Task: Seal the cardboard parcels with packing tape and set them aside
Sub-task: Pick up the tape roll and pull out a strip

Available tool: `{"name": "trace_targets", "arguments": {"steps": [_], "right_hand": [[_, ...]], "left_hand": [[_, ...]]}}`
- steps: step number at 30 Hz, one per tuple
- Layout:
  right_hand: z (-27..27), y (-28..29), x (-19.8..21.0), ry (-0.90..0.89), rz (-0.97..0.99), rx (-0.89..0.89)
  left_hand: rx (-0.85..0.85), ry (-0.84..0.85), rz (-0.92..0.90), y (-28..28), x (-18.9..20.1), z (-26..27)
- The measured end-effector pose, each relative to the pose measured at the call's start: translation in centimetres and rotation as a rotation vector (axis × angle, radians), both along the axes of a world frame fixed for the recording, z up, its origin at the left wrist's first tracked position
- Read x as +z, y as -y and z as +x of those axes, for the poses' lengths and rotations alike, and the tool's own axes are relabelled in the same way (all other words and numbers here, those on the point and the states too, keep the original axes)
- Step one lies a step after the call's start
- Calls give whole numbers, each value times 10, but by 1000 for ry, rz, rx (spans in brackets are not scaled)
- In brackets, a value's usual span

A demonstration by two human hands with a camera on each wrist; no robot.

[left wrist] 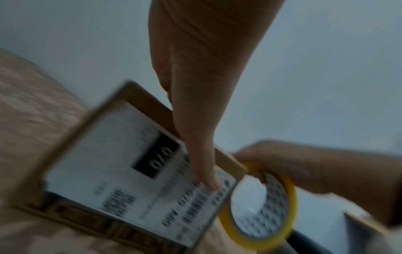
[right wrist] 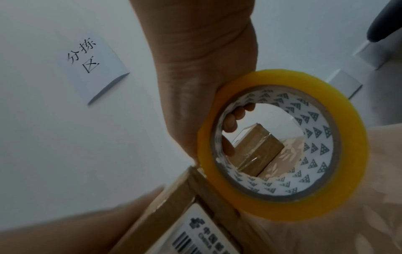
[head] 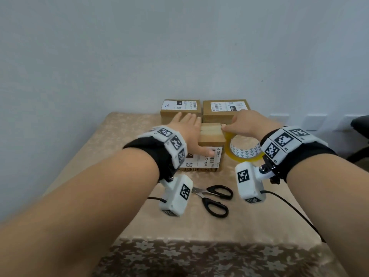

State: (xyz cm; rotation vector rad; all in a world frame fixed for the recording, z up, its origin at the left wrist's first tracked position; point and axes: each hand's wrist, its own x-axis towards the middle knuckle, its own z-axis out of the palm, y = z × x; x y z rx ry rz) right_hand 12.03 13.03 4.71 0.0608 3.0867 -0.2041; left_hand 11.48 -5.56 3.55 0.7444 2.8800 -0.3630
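The near cardboard parcel (head: 212, 140) stands mid-table, its label face (left wrist: 121, 171) toward me and a pale band across its top seam. My left hand (head: 196, 134) lies flat on the top with straight fingers, the thumb (left wrist: 204, 163) pressing on the label. My right hand (head: 246, 123) grips the yellow tape roll (head: 245, 154) just right of the parcel, fingers (right wrist: 230, 123) hooked through the core (right wrist: 313, 149), fingertips at the parcel's top right edge. Two more labelled parcels (head: 180, 108) (head: 225, 110) stand behind against the wall.
Black-handled scissors (head: 216, 198) lie on the beige tablecloth (head: 119, 140) in front of the parcel, between the wrist cameras. A handwritten paper sign (right wrist: 91, 65) hangs on the wall. A dark chair (head: 359, 124) stands off the table's right side.
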Motion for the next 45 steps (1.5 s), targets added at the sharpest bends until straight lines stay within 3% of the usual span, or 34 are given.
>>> {"name": "trace_targets", "arguments": {"steps": [4, 9, 15, 18, 21, 25, 29, 34, 41, 45], "right_hand": [[-1, -1, -3, -32, 5, 2], [7, -1, -2, -150, -93, 5], [21, 12, 62, -577, -587, 15], [21, 37, 87, -575, -625, 80], [18, 61, 86, -517, -495, 98], [12, 82, 86, -495, -382, 145], [8, 97, 89, -428, -375, 168], [9, 59, 93, -263, -48, 95], [17, 27, 79, -81, 44, 77], [13, 25, 56, -3, -2, 74]], "left_hand": [[-82, 82, 128, -31, 0, -6], [-65, 95, 368, -23, 2, -10], [40, 295, 1163, 13, 7, -7], [117, 379, 1374, 19, -8, 0], [134, 434, 1399, 26, -10, 5], [-29, 425, 1322, 35, 12, 4], [-26, 423, 1249, 48, 12, 1], [113, 373, 1204, 70, -3, -5], [132, 415, 1216, 66, -2, -10], [152, 452, 1258, 69, -6, -9]]}}
